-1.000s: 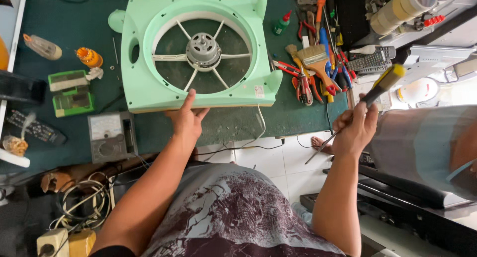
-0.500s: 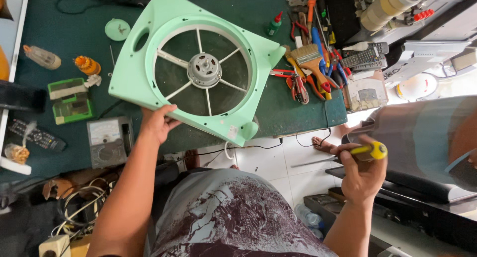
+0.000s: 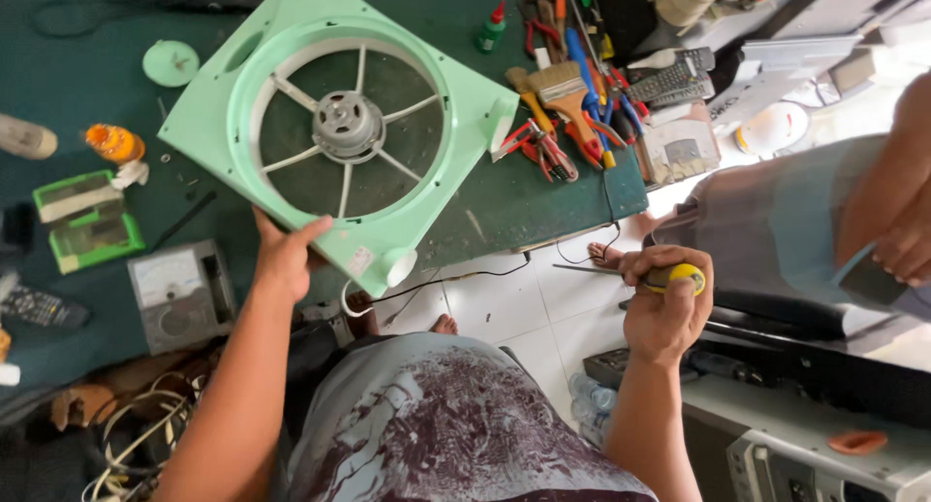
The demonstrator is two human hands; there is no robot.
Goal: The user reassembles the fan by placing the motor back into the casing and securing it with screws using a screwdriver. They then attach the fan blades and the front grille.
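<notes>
Fan housing [image 3: 291,95], pale green plastic, square with a round opening, lies flat on the dark green bench top [image 3: 514,206] in the upper centre of the frame, turned so one corner points toward the person. Motor [image 3: 341,126] sits at the hub, carried on thin spokes. A white power cord [image 3: 427,281] trails off the near corner and hangs over the bench edge.

Left hand [image 3: 284,255] closed on the lower edge of the housing, thumb on top, fingers underneath; the grip looks meant to steady or swing the frame. Right hand [image 3: 664,303], lower right of centre and off the bench, is wrapped around a screwdriver [image 3: 640,275] with a yellow and black handle, shaft pointing left, held clear of the housing.

Around it: analogue multimeter [image 3: 179,293] lower left, just beside the left forearm; green box [image 3: 85,221] at left; small orange bottle [image 3: 113,143] above it; loose round green cap [image 3: 171,63] at upper left. Paintbrush [image 3: 567,95] and red-handled pliers [image 3: 538,145] lie in a pile of tools at upper right, within reach of the right hand. Another person's arm shows at the far right edge.
</notes>
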